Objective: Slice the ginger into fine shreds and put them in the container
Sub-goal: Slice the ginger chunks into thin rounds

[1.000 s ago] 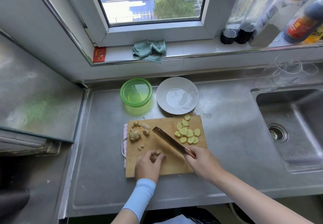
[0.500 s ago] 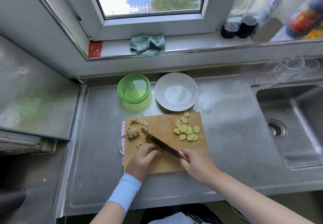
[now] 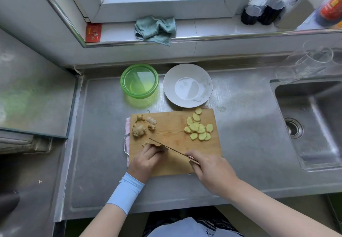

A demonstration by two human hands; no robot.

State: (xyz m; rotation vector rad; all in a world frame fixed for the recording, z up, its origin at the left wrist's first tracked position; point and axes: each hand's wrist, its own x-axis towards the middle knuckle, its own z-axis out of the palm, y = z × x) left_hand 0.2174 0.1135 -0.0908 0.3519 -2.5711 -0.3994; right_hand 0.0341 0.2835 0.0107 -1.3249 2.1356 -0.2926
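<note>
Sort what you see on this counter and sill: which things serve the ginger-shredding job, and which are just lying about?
For the job: knife in right hand; ginger piece held by left hand; knobs; slices; board; container.

Lying about: plate; cloth; bottles; glasses; sink; red card.

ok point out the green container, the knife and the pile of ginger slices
green container [image 3: 139,81], head view, bare inside floor
knife [image 3: 177,151], head view, middle of the blade
ginger slices [image 3: 199,128], head view, centre of the pile
</note>
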